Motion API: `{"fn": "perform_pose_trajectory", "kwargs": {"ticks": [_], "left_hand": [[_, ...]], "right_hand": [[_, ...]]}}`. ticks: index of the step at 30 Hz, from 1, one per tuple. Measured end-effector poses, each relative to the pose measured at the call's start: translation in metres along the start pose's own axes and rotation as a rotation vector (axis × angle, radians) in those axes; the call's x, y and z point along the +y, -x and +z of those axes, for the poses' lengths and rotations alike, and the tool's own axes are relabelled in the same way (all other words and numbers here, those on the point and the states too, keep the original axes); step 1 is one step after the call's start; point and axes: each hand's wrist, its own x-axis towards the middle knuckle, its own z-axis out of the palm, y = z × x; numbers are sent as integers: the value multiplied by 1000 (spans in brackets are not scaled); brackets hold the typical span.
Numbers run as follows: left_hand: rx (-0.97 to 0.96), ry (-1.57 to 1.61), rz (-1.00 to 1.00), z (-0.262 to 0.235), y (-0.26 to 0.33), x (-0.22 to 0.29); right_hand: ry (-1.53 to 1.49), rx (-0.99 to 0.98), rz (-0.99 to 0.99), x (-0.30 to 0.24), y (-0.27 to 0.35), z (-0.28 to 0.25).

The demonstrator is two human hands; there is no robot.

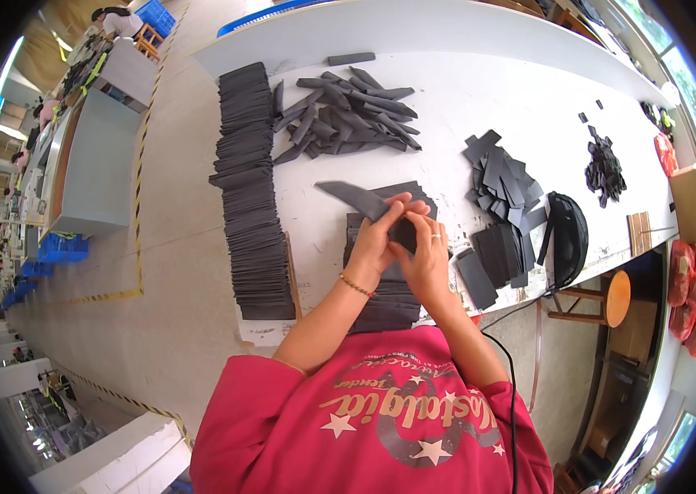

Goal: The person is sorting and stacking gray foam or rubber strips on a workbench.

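Okay, clock centred on the grip: white counter (455, 95), row of stacked dark pieces (247, 206) at 9 o'clock, loose pile (352, 111) at 11. Left hand (372, 247) and right hand (428, 259) grip a curled dark-grey strip (355, 198) near mid-counter, free end toward 10. Probably light, soft; pinch its long edges.

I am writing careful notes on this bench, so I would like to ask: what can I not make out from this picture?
Head view: part of the dark piece, covered by the left hand and right hand.
Head view: part of the stack beneath, covered by these hands.
Head view: part of the blue basket, behind the white panel.
Head view: what the distant person at upper left does, too small to tell.
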Motion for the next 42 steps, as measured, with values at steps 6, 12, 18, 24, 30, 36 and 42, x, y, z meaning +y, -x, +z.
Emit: {"fn": "perform_pose_trajectory", "kwargs": {"ticks": [6,12,18,24,30,36,42], "left_hand": [[-124,-98,99,-4,1,-7],[-49,-18,44,-5,8,-1],[-125,50,40,3,8,-14],[-47,64,-7,-3,4,-19],[72,132,250,11,-6,6],[49,99,307,22,3,-1],[29,148,332,20,3,-5]], "right_hand": [[-14,-126,-29,20,16,-11],[-7,-218,-45,9,2,-16],[-121,-251,-158,23,-4,-16],[-79,-335,-50,20,-7,-26],[-136,-319,-185,32,-21,-36],[-228,-246,-181,25,-31,-30],[-248,-288,-149,22,-32,-24]]}}
